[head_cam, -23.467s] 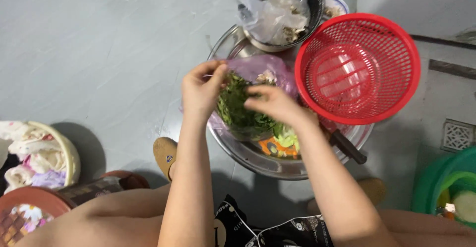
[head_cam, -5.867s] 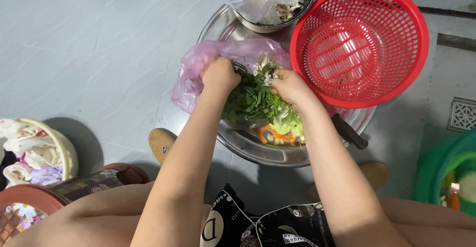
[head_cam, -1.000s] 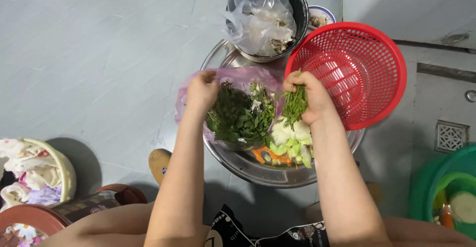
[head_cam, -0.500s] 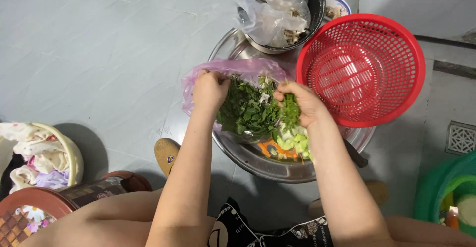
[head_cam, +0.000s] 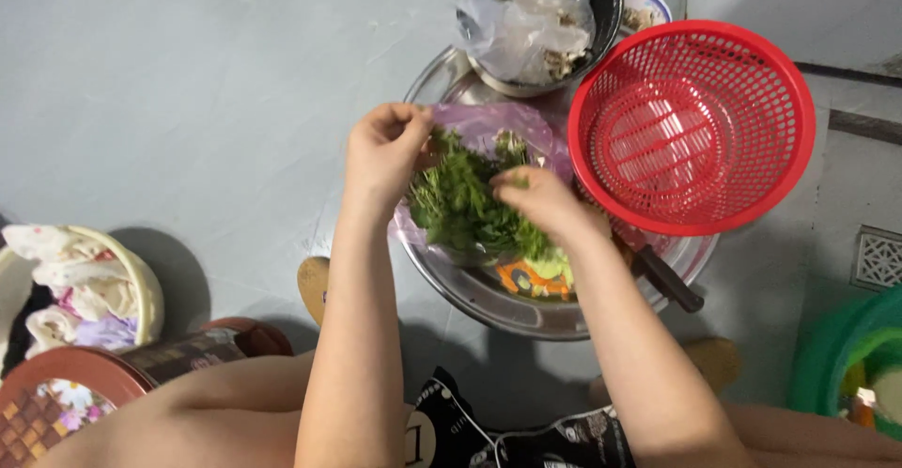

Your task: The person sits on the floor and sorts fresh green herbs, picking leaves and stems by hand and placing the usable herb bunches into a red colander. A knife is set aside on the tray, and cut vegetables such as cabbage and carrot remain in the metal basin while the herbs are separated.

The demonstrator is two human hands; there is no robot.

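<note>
A bunch of green leafy herbs [head_cam: 465,207] lies on a pale purple plastic bag [head_cam: 489,130] inside a wide steel basin [head_cam: 489,304]. My left hand [head_cam: 383,151] pinches the edge of the bag and the herbs at the bunch's upper left. My right hand [head_cam: 548,203] rests on the right side of the bunch, fingers closed on some stems. Below the herbs lie pale green leaves and orange carrot pieces [head_cam: 531,278].
A red plastic colander [head_cam: 691,125] leans on the basin's right rim. A dark-handled knife [head_cam: 665,280] lies under it. A pot holding a clear bag [head_cam: 536,17] stands behind. A cloth-filled basket [head_cam: 75,289] sits left, a green tub [head_cam: 846,365] right.
My left hand has lifted slightly and moved to the bunch's upper left edge. My right hand has come down from the colander's side onto the herbs.
</note>
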